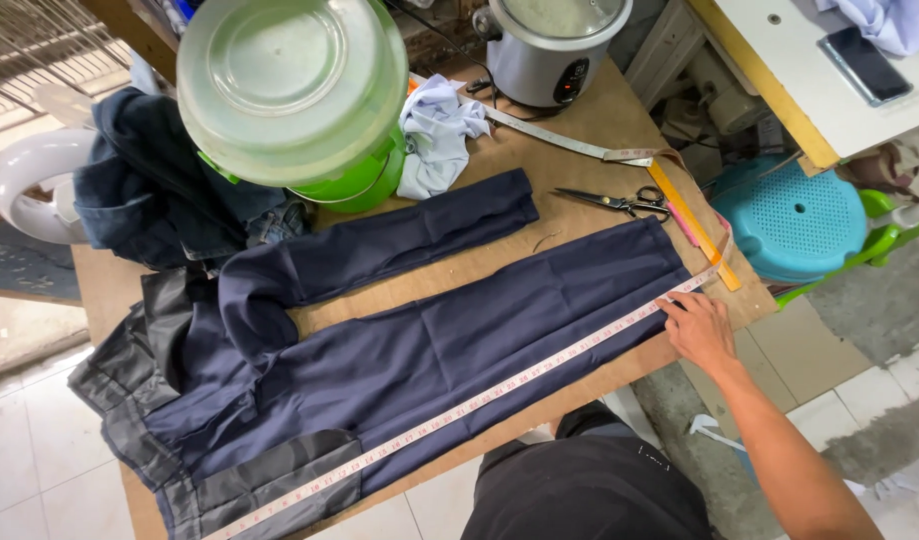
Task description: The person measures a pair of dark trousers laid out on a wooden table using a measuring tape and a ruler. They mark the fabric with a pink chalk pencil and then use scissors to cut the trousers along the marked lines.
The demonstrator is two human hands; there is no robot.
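**Tape runs the whole length of the trouser leg, only one hand on it**

Closest to the camera is the person's own dark lap, and just past it the right hand point(697, 328) comes in from the lower right. It's lying flat with the fingers spread, pressing the measuring tape point(459, 408) down at the hem end of the navy trousers point(429, 350). It's not gripping anything, just pinning the tape to the cloth. The left hand isn't in the shot at all, so I can't say what it's doing.

The thing that matters here is the axis. The trousers lie long-ways across the tabletop point(579, 150), waistband at the lower left, hem at the right, tilted a bit so the hem end sits farther up in the picture. The tape follows that same diagonal along the near edge of the near leg, from the hand all the way down to the waistband, which hangs off the left end of the tabletop. So the right hand is at one end of the line, and the other end is well apart from it, off to the person's left.

Farther back, the second leg is folded away. Beyond it are scissors point(619, 201) and a yellow ruler point(691, 222) near the hem end, then a green tub point(294, 95), a rice cooker point(549, 50) and a pile of denim point(149, 190).
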